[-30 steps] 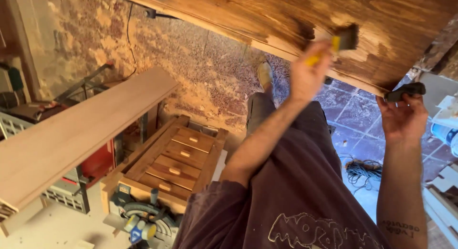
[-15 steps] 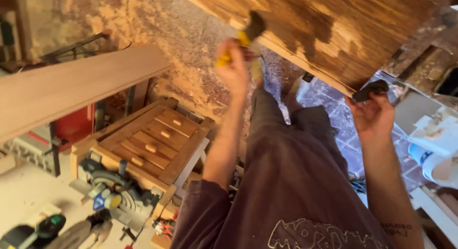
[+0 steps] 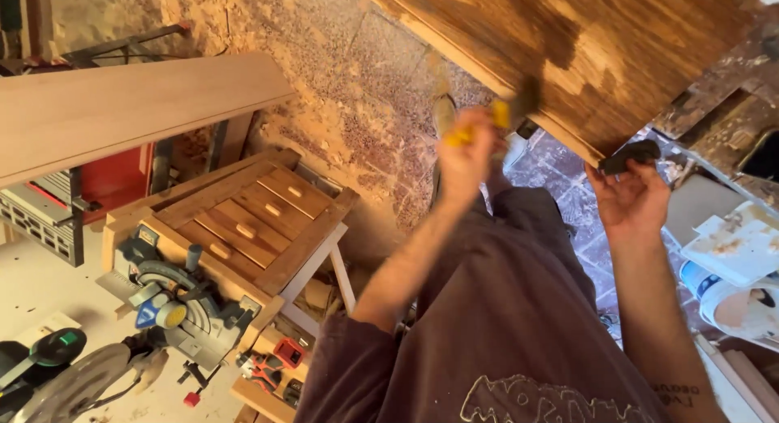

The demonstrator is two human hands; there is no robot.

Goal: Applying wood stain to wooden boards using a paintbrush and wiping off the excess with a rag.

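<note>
My left hand (image 3: 466,151) grips a yellow-handled paintbrush (image 3: 495,115), blurred by motion. Its bristles meet the lower edge of a large wooden board (image 3: 600,50), which is part dark with brown stain and part pale. My right hand (image 3: 629,200) holds a small black object (image 3: 631,155) just under the board's corner. My dark purple shirt (image 3: 503,342) and trousers fill the lower middle, and one shoe (image 3: 442,111) shows past the brush hand.
A long pale plank (image 3: 122,111) lies across the left over a red-and-grey machine (image 3: 57,204). Below it stand a wooden drawer unit (image 3: 243,220) and a mitre saw (image 3: 170,301). White paint tubs (image 3: 734,293) stand on the right, on a speckled stone and tile floor.
My left hand swept the brush from the board's face to its lower edge. My right hand kept the black object near the corner. The view shifted, showing more of the saw bench.
</note>
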